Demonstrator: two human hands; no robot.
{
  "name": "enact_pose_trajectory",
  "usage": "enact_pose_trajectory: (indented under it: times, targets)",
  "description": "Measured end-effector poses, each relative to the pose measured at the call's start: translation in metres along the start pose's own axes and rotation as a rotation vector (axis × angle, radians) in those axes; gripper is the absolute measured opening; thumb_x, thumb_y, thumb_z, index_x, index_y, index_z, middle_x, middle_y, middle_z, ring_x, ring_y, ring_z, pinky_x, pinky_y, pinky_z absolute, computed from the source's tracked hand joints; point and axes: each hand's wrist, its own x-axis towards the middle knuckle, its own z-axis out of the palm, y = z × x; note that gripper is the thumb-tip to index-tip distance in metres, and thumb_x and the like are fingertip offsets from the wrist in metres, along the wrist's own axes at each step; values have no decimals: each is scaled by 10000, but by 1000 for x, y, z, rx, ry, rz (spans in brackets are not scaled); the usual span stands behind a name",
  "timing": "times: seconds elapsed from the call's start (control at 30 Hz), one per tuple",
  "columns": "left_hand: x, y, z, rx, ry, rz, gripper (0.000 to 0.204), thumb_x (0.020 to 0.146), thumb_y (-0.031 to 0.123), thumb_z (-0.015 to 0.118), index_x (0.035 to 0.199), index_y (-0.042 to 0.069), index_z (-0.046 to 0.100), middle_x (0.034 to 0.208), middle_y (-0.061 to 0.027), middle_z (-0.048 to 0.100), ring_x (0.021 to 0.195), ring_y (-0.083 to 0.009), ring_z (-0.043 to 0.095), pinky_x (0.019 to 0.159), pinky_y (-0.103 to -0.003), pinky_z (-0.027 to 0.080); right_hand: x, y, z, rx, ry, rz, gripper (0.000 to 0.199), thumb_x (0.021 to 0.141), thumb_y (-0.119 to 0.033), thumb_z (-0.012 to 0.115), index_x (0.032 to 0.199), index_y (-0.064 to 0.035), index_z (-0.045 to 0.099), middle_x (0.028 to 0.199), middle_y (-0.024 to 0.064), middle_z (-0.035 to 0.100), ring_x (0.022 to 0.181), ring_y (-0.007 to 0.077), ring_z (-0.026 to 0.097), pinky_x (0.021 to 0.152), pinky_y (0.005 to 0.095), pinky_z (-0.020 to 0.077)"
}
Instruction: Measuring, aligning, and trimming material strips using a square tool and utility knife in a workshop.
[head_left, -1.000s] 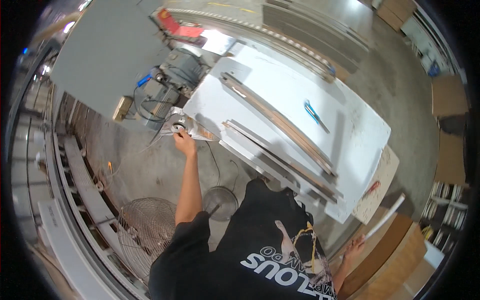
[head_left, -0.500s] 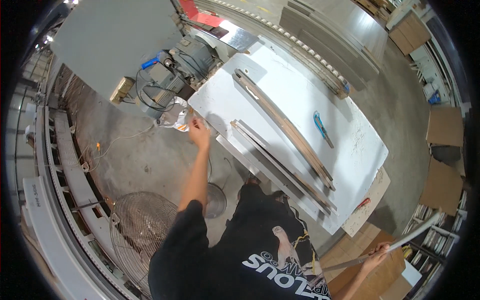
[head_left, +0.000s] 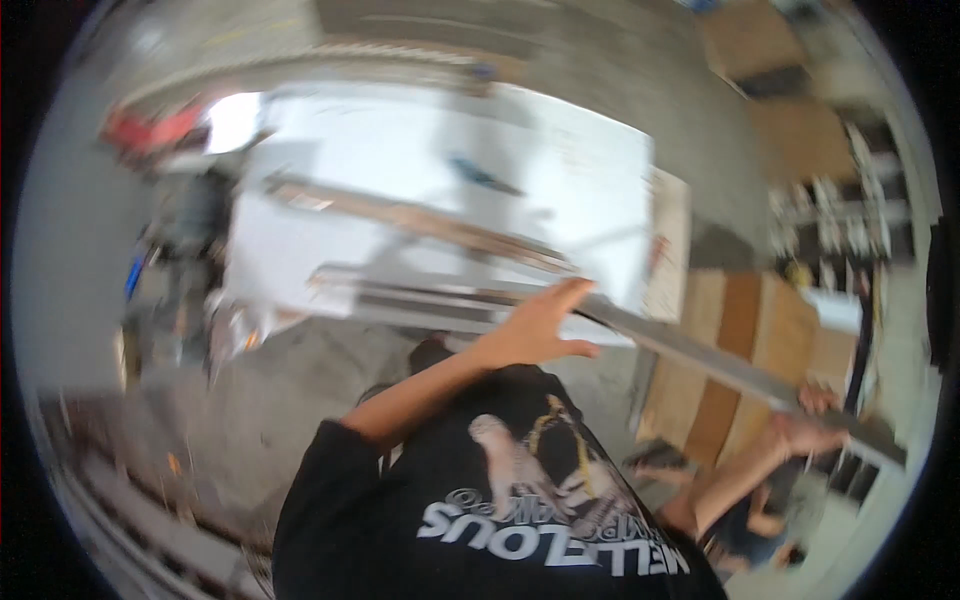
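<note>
The picture is blurred by motion. My right hand (head_left: 812,432) is closed around a long grey metal bar (head_left: 700,358) at the lower right. The bar slants up and left toward the near edge of a white table (head_left: 560,170). My left hand (head_left: 535,328) has its fingers spread and rests against the bar's far end, right at that table edge. Two more long metal profiles (head_left: 420,222) lie across the table, with a small blue tool (head_left: 482,175) beyond them.
Wooden and cardboard boards (head_left: 745,350) are stacked to the right of the table. A grey machine with cables (head_left: 190,235) stands at the table's left end, with a red object (head_left: 150,135) behind it. Shelving (head_left: 840,215) lines the far right. Concrete floor lies below.
My left hand has left the table's left corner and come right to the bar's end. My right hand has raised the long bar toward the table. The view has swung round.
</note>
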Motion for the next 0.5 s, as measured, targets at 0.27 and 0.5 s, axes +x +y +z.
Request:
enact_pose_trajectory:
  times: [0.27,0.5]
  targets:
    - [16,12,3,608,167,258,781,751,484,852,1354,46,619,1299,-142,641,1290,-365,554,1187,-535,370,-42,74,-65,439,261,335,720,942,-826,474,868,-110,450,693,17,435,589,157,436,583,323,421]
    - [31,-9,1,811,252,428,293,716,155,765,1005,144,722,969,27,724,897,-169,666,980,-384,474,-57,138,-127,-183,417,722,827,993,-742,494,1341,8,517,1249,166,503,1075,251,514,905,405,477]
